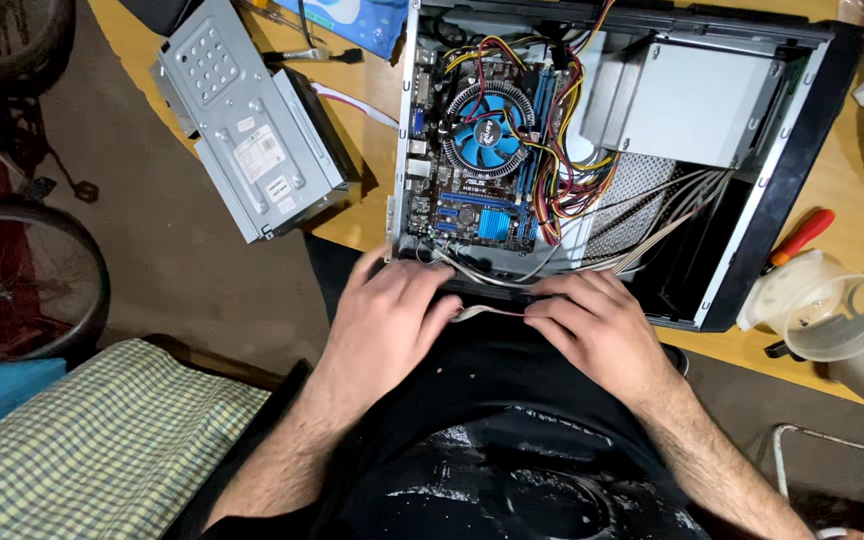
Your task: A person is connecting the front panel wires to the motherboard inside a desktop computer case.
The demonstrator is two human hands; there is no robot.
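**Asker:** Nearest the camera, what shows?

**Describer:** Two bare forearms over a dark lap, reaching to the near edge of an open computer case (pixel 752 240) lying on its side on a wooden table (pixel 852 170). Between the hands runs a flat pale ribbon cable (pixel 482 312). Left hand (pixel 387 315) rests curled on one end; right hand (pixel 597 325) pinches the other, fingertips together on it.

**Asker:** How far along does the work look?

**Describer:** Partway, I judge. The side panel is off and the inside is bare. Just beyond the grip sit the motherboard (pixel 472 190) and its round blue cooling fan (pixel 487 135), both in place. Red, yellow and black wires (pixel 562 165) and grey cables (pixel 652 215) hang loose past the right hand. A metal drive cage (pixel 692 100) sits at the far corner.

**Asker:** Anything already out?

**Describer:** A grey metal drive unit (pixel 252 125) lies outside the case, beyond and left of the left hand. Right of the right hand stand a red-handled screwdriver (pixel 802 237) and a clear plastic jug (pixel 827 305). Whether the ribbon's far end is plugged in, I cannot tell
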